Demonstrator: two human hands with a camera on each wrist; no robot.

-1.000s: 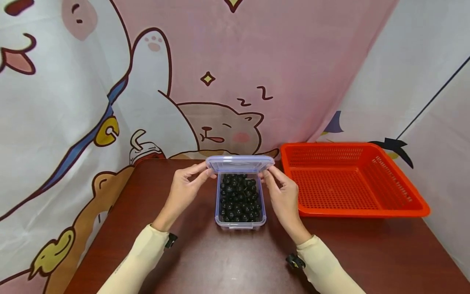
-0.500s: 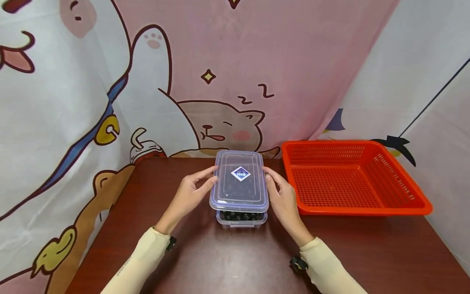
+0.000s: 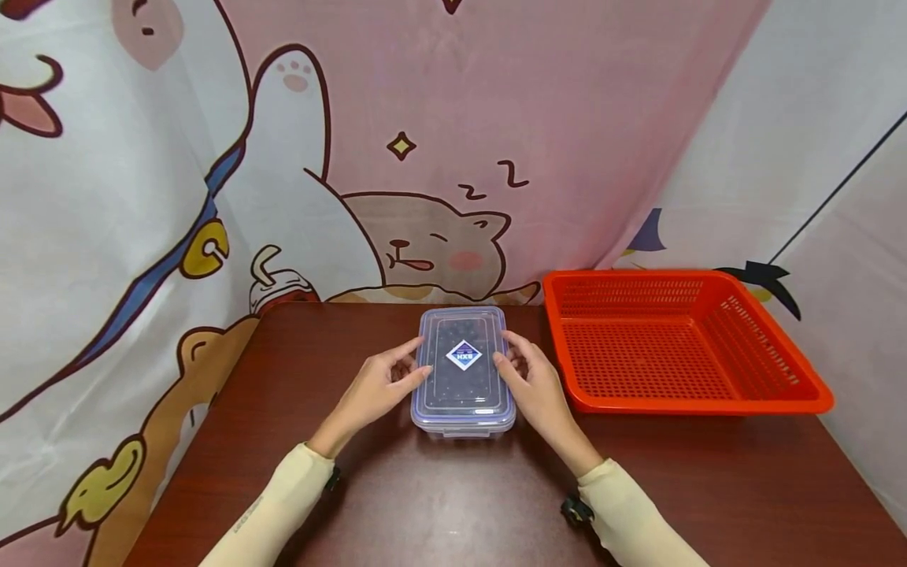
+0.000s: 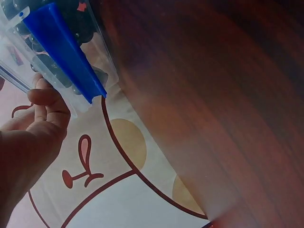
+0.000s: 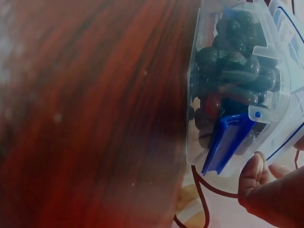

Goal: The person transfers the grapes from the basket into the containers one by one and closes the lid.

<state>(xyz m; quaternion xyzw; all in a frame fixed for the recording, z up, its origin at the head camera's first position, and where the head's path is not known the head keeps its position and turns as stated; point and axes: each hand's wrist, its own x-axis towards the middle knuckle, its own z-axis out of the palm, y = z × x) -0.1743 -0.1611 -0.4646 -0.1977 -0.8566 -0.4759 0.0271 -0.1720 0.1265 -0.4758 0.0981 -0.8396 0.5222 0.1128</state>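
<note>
A clear, purple-rimmed lid (image 3: 464, 391) with a diamond-shaped label lies over the clear plastic food container (image 3: 465, 432) on the table. Dark, shiny, grape-like balls (image 5: 207, 58) fill the container and show through its side. My left hand (image 3: 380, 384) holds the lid's left edge, thumb on top and fingers curled down beside it. At the opposite edge, my right hand (image 3: 537, 386) grips in the same way. Blue side latches hang down, the left latch (image 4: 64, 50) in the left wrist view and the right latch (image 5: 227, 142) in the right one.
A red-orange perforated plastic basket (image 3: 708, 405) stands on the right of the brown table (image 3: 453, 504), close to my right hand. Behind the table hangs a cartoon-printed cloth (image 3: 553, 118).
The lid has swung from tilted up at the far end to flat over the container, covering the dark balls. Both hands have come down and nearer with it.
</note>
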